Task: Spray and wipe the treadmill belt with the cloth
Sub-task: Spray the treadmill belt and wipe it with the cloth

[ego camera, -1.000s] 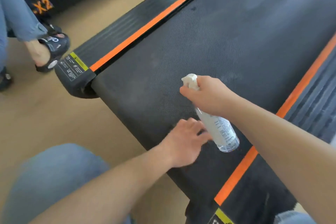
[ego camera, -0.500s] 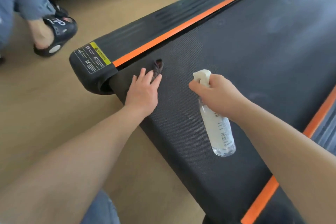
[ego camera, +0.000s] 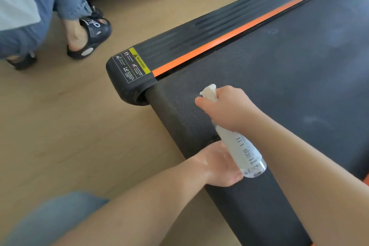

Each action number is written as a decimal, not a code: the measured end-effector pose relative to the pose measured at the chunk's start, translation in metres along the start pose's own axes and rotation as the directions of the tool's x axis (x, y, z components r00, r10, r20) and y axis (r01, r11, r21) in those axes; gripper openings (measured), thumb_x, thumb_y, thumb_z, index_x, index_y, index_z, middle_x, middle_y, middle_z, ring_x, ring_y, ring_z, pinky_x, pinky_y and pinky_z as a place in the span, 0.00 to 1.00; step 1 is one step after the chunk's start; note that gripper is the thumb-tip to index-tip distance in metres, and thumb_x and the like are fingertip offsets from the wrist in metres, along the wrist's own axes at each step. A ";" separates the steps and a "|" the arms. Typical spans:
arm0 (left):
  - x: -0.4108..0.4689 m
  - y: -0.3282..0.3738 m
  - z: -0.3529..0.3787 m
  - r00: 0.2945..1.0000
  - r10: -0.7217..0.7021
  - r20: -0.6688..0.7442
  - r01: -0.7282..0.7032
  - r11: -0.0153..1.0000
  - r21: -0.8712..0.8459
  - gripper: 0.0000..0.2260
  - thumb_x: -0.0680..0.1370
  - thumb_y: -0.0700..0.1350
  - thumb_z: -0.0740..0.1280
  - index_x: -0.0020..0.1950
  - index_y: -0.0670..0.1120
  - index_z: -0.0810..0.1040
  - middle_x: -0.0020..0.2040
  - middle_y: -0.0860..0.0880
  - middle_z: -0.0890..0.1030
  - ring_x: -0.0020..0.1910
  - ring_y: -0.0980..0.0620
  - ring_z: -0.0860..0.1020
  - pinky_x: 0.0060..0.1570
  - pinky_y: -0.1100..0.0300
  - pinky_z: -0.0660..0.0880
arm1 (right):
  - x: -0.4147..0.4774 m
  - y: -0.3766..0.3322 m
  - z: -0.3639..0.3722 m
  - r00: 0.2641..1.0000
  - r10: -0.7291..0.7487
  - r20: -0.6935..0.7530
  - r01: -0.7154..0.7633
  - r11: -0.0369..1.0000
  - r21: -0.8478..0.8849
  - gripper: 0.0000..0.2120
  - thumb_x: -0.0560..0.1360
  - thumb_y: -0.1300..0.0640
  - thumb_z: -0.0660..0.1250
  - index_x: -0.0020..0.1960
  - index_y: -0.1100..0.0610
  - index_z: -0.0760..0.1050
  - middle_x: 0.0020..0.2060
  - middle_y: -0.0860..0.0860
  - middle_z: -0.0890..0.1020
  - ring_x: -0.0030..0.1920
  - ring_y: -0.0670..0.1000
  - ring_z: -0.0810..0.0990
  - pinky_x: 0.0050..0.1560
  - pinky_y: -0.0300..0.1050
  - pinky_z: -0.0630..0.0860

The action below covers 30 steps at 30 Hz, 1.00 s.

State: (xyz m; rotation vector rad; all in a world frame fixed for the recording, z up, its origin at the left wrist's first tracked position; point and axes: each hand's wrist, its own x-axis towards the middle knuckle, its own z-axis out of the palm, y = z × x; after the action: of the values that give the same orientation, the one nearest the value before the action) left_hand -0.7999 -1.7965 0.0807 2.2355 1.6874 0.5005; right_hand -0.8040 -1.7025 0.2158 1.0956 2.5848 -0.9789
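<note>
Right hand (ego camera: 231, 108) grips the bottle (ego camera: 242, 151) above the belt (ego camera: 279, 86). Left hand (ego camera: 218, 164) rests on the belt's end, its finger state hidden.

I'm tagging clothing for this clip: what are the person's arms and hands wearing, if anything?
Both are bare. The left hand and right hand wear no gloves, and the forearms show no sleeves, watch or wristband in view.
</note>
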 end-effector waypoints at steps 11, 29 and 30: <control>0.003 -0.010 -0.001 0.999 -0.022 -0.041 0.027 0.989 0.145 0.09 0.80 0.49 0.63 0.54 0.46 0.80 0.51 0.48 0.82 0.52 0.46 0.77 0.53 0.53 0.70 | -0.004 0.003 -0.003 0.999 -0.032 0.008 0.032 0.998 -0.061 0.21 0.78 0.40 0.67 0.38 0.57 0.75 0.43 0.50 0.76 0.40 0.49 0.77 0.35 0.44 0.70; -0.037 -0.085 -0.029 0.595 -0.555 -0.582 0.595 0.790 -0.146 0.20 0.75 0.34 0.68 0.67 0.42 0.77 0.63 0.44 0.79 0.64 0.43 0.74 0.70 0.47 0.67 | -0.021 -0.022 0.000 0.999 -0.011 -0.039 0.016 0.991 0.130 0.16 0.79 0.46 0.68 0.37 0.53 0.71 0.44 0.50 0.74 0.38 0.48 0.76 0.33 0.43 0.68; -0.035 -0.068 -0.029 0.700 -0.444 -0.559 0.473 0.875 -0.103 0.17 0.73 0.34 0.70 0.62 0.42 0.79 0.56 0.47 0.80 0.58 0.45 0.76 0.65 0.55 0.70 | -0.021 -0.024 0.001 0.999 -0.017 -0.041 0.022 0.992 0.128 0.17 0.79 0.46 0.68 0.37 0.53 0.70 0.43 0.50 0.74 0.38 0.47 0.75 0.33 0.43 0.67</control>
State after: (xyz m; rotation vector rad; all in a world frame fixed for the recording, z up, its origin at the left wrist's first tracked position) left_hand -0.8799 -1.8110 0.0734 1.6547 2.4781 1.0780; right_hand -0.8061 -1.7277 0.2351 1.1326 2.6003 -1.1536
